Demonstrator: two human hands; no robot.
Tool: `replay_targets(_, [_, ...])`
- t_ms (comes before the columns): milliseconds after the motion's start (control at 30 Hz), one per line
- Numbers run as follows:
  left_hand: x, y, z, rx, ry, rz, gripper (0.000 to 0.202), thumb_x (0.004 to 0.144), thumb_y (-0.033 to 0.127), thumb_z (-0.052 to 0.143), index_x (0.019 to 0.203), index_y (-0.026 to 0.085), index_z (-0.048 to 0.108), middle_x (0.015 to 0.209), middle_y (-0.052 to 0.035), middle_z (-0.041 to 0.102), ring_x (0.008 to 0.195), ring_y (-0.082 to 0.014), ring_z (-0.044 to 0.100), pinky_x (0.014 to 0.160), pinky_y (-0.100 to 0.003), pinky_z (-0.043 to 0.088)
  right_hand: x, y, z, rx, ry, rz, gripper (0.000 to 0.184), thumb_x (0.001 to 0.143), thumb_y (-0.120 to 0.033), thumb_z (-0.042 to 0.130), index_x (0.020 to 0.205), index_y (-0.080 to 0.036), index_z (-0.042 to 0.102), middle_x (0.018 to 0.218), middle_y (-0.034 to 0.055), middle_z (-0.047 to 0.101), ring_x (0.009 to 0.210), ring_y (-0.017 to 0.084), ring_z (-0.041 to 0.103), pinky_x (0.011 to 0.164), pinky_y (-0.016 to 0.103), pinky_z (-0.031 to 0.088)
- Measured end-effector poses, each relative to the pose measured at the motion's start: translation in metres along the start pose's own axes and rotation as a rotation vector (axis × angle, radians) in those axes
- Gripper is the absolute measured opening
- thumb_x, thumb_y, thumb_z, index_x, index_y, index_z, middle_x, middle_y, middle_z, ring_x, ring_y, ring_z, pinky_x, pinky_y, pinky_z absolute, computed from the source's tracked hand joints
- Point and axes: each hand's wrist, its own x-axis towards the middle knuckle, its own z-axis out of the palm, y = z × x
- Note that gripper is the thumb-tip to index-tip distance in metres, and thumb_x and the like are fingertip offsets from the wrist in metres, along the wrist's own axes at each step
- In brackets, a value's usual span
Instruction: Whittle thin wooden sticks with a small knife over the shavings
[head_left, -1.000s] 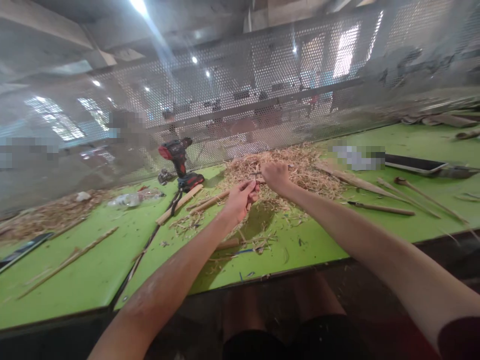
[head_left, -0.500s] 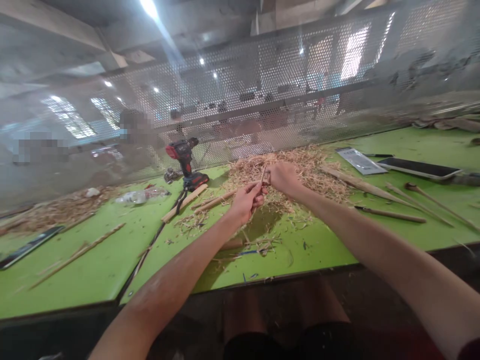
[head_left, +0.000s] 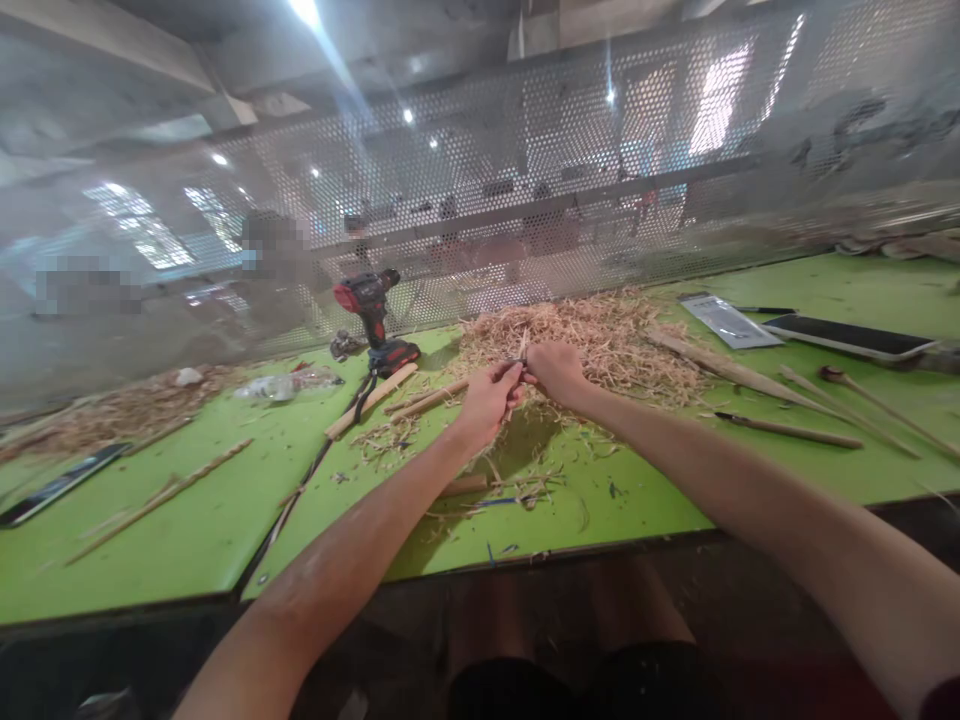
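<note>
Both my hands meet above a green table (head_left: 180, 540) in front of a heap of wood shavings (head_left: 592, 335). My left hand (head_left: 489, 392) is closed round a thin wooden stick (head_left: 523, 347) that pokes up between the hands. My right hand (head_left: 553, 368) is closed in a fist right beside it, thumb side touching the left hand; a small dark tool seems to be in it, too small to name.
A red and black cordless drill (head_left: 373, 318) stands at the back left of the shavings. Long carved sticks (head_left: 787, 430) lie to the right, more sticks (head_left: 161, 495) to the left. A phone (head_left: 847, 337) and a flat packet (head_left: 726, 320) lie far right. A perforated metal screen (head_left: 525, 180) closes the back.
My hands have drawn closer together and now touch. The view has shifted slightly; the stick now points more upright between them.
</note>
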Motion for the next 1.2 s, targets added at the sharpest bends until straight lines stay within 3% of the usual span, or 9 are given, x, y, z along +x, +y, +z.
replay_targets(267, [-0.001,-0.002,-0.006,0.113,-0.026,0.031,0.022,0.099,0.017,0.074,0.078,0.012,0.069,0.066,-0.0002,0.058,0.047,-0.0022,0.038,0.042,-0.018,0.018,0.013,0.007,0.003,0.022,0.069,0.019,0.035,0.108,-0.016,0.049,0.116,-0.008,0.082,0.115,0.0253,0.08,0.108,0.03,0.076,0.086,0.033,0.054])
replay_targets(433, [-0.008,-0.005,0.003,0.105,-0.164,0.002,0.007,0.093,0.016,0.081,0.091,0.011,0.077,0.073,-0.0033,0.067,0.049,-0.0026,0.043,0.045,-0.018,0.027,0.023,0.049,-0.004,0.025,0.104,0.303,0.038,0.103,-0.004,0.048,0.118,0.0,0.082,0.111,0.031,0.078,0.111,0.033,0.077,0.084,0.033,0.053])
replay_targets(567, [-0.008,-0.006,0.006,0.064,-0.143,0.018,0.004,0.093,0.013,0.079,0.091,0.011,0.076,0.072,-0.0026,0.068,0.048,-0.0025,0.042,0.044,-0.017,0.027,0.023,0.077,-0.01,0.046,0.225,0.442,0.04,0.109,-0.019,0.048,0.126,-0.005,0.082,0.12,0.03,0.078,0.112,0.033,0.075,0.084,0.034,0.051])
replay_targets(700, [0.001,-0.004,-0.001,0.026,-0.029,0.047,0.01,0.092,0.011,0.078,0.086,0.011,0.071,0.072,-0.0027,0.069,0.048,-0.0019,0.043,0.043,-0.015,0.026,0.016,0.058,-0.016,0.063,0.25,0.288,0.043,0.11,-0.022,0.044,0.115,-0.011,0.085,0.112,0.0214,0.081,0.102,0.028,0.074,0.079,0.03,0.047])
replay_targets(867, [0.009,-0.006,-0.004,0.002,0.021,0.08,0.017,0.083,0.014,0.088,0.087,0.011,0.071,0.069,-0.0012,0.068,0.05,-0.0024,0.043,0.046,-0.016,0.029,0.001,0.013,-0.016,0.038,0.088,-0.012,0.031,0.104,-0.021,0.056,0.104,-0.013,0.085,0.1,0.0156,0.082,0.092,0.026,0.075,0.075,0.029,0.048])
replay_targets(967, [0.009,-0.008,-0.004,0.015,0.046,0.124,0.016,0.081,0.012,0.087,0.082,0.011,0.071,0.067,-0.0003,0.067,0.05,-0.0031,0.045,0.047,-0.017,0.028,-0.004,0.001,-0.012,-0.022,0.058,-0.044,0.024,0.099,-0.021,0.065,0.109,-0.01,0.084,0.107,0.02,0.082,0.099,0.029,0.077,0.075,0.03,0.05])
replay_targets(1200, [0.01,-0.008,-0.006,0.011,0.089,0.167,0.009,0.084,0.004,0.078,0.082,0.01,0.073,0.066,-0.0013,0.068,0.05,-0.0033,0.044,0.046,-0.017,0.025,0.0,-0.004,-0.009,-0.051,0.099,-0.017,0.028,0.101,-0.012,0.056,0.109,-0.01,0.083,0.104,0.0211,0.082,0.101,0.03,0.078,0.078,0.03,0.051])
